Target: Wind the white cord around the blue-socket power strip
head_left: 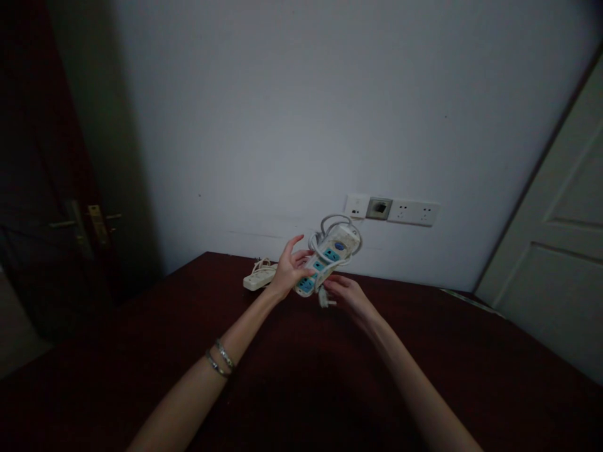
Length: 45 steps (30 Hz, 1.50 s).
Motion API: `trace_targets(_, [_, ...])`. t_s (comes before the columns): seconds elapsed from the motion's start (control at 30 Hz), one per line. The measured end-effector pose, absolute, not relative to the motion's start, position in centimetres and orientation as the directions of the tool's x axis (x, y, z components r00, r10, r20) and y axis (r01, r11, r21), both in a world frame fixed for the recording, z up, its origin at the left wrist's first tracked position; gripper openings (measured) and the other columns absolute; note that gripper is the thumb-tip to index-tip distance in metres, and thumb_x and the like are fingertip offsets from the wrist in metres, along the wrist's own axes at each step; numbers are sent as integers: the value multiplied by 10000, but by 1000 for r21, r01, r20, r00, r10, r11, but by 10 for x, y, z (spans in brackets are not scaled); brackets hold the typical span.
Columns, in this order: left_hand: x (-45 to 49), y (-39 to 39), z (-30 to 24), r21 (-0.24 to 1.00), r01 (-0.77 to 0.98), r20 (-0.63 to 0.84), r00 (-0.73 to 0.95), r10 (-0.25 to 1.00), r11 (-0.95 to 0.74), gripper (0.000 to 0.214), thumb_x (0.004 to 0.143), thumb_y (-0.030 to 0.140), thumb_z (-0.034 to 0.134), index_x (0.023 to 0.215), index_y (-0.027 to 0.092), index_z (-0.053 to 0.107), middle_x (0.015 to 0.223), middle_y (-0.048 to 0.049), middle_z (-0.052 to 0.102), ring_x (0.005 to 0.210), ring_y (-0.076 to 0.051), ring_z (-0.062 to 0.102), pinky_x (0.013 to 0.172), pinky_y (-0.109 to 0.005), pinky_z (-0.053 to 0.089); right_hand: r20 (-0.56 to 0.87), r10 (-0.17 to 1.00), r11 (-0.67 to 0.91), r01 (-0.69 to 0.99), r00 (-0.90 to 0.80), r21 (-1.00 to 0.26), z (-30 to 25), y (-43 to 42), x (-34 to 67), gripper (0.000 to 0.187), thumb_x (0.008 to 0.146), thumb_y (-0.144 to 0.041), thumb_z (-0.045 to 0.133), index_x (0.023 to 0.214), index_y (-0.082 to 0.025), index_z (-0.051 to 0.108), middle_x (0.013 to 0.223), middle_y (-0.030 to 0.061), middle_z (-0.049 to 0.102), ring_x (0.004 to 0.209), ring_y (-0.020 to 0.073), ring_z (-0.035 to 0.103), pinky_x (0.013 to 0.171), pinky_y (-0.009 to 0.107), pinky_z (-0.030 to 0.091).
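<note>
My left hand [288, 271] and my right hand [346, 292] hold a white power strip [330, 254] with blue sockets in the air above the dark red table [141, 351]. Its white cord is wound in loops around the strip. The left hand grips the strip's lower left side, fingers spread over it. From below, the right hand pinches the cord's plug end [325, 299]. Two bracelets sit on my left wrist.
A second white power strip [259, 276] with a coiled cord lies on the table near the wall. Wall sockets [413, 212] are mounted above the table. A dark door with a handle [78, 229] stands left, a white door [560, 251] right.
</note>
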<state>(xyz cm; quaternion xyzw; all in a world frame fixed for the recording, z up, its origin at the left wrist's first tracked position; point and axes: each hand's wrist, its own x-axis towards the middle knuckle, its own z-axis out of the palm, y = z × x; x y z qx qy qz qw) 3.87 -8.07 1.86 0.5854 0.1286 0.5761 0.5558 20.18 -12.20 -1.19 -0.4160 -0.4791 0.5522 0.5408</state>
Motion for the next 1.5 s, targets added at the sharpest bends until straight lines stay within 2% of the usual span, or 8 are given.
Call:
trace_targets(0.13, [45, -84, 15, 792, -499, 542, 307, 782, -352, 1027, 482, 111, 761, 1365, 197, 243, 931, -47, 615, 796, -148, 583, 777, -284, 436, 52, 997, 46, -93, -64, -995, -16, -120, 203, 439, 525, -322, 776, 895, -134, 631, 794, 58, 668, 649, 148, 596, 573, 257, 456])
trace_targets(0.33, [43, -74, 10, 754, -534, 526, 144, 838, -382, 984, 530, 81, 713, 1373, 215, 223, 918, -42, 610, 811, -155, 594, 748, -284, 452, -22, 979, -14, 44, -205, -999, -12, -123, 208, 355, 527, -330, 773, 787, -120, 653, 739, 49, 673, 569, 103, 557, 546, 232, 416])
trace_targets(0.53, [43, -66, 0, 748, -523, 496, 33, 868, -408, 893, 560, 55, 650, 1343, 225, 256, 844, -16, 611, 786, -156, 611, 733, -284, 458, 12, 945, 75, 179, -327, -981, -11, -123, 203, 286, 567, -337, 748, 715, -116, 644, 560, 0, 612, 480, 80, 498, 477, 216, 349])
trace_targets(0.7, [55, -71, -12, 752, -479, 524, 18, 851, -453, 846, 580, 46, 615, 1329, 211, 257, 844, -9, 607, 820, -151, 608, 788, -296, 448, -59, 931, 45, 273, -359, -961, -16, -122, 208, 249, 558, -314, 742, 649, -119, 616, 554, 8, 620, 456, 74, 479, 466, 216, 341])
trace_targets(0.83, [62, -76, -18, 765, -455, 546, 81, 834, -456, 837, 570, 56, 623, 1317, 195, 270, 866, -18, 609, 847, -153, 599, 817, -302, 433, -135, 903, 38, 389, -407, -920, -19, -121, 217, 229, 555, -300, 731, 597, -122, 594, 516, 7, 599, 453, 88, 490, 450, 217, 339])
trace_targets(0.97, [63, -78, -16, 772, -485, 528, 128, 840, -411, 866, 516, 63, 677, 1289, 190, 308, 874, -17, 604, 794, -139, 588, 782, -283, 437, -128, 896, 44, 371, -426, -928, -20, -119, 225, 250, 554, -311, 732, 640, -128, 586, 512, -16, 580, 450, 82, 477, 458, 215, 345])
trace_targets(1.2, [57, -82, 1, 754, -570, 475, 127, 871, -327, 867, 471, 5, 673, 1253, 194, 350, 868, -17, 592, 767, -138, 577, 700, -260, 461, -20, 945, 54, 217, -328, -975, -16, -115, 229, 340, 529, -328, 755, 760, -129, 604, 601, -8, 615, 535, 102, 528, 569, 244, 410])
trace_targets(1.5, [49, -94, 23, 724, -630, 501, 201, 842, -280, 917, 460, -17, 698, 1272, 211, 337, 883, -8, 532, 783, -135, 552, 663, -250, 466, 31, 955, 119, 282, -296, -952, -16, -114, 231, 307, 557, -335, 739, 746, -120, 629, 649, 22, 643, 583, 117, 555, 607, 255, 413])
